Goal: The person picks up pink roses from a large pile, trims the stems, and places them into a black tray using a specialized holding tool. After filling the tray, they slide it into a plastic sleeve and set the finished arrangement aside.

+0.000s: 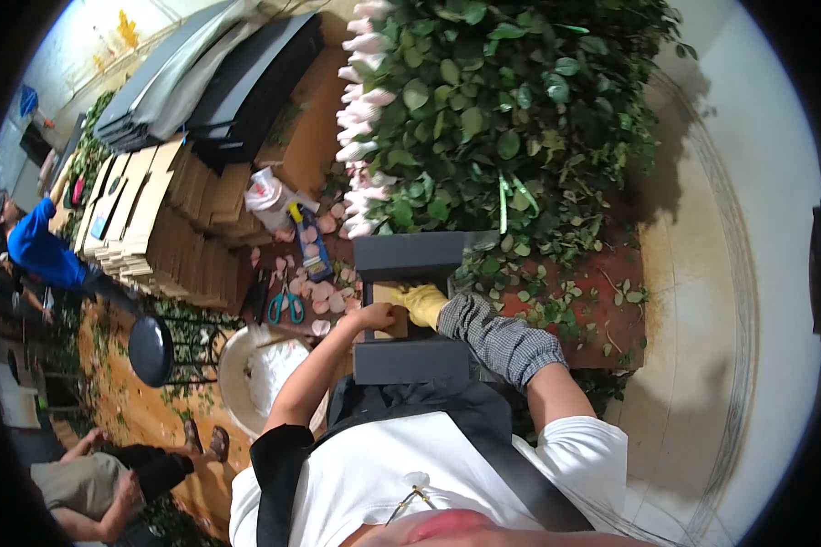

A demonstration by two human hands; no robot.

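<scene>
A dark grey open box [410, 363] lies in front of me on the red-brown table, with a brown cardboard piece [394, 328] inside it. My bare left hand [377, 317] is at the box's left side, its fingers curled in on the cardboard. On my right hand [422, 304] is a yellow glove, and a checked sleeve covers that forearm. The gloved fingers point left and close over the cardboard beside my left hand. Some fingertips of both hands are hidden. Just beyond the box rises a large pile of leafy rose stems [511, 109], pale pink blooms [363, 118] along its left side.
Left of the box lie teal-handled scissors [285, 305], loose petals [322, 292] and a blue-and-yellow packet [312, 244]. Stacked flat cardboard [169, 219] and grey sheets [246, 87] stand beyond. A white-lined bucket [246, 365] and black stool [150, 351] are at left. Two people [41, 242] are further off.
</scene>
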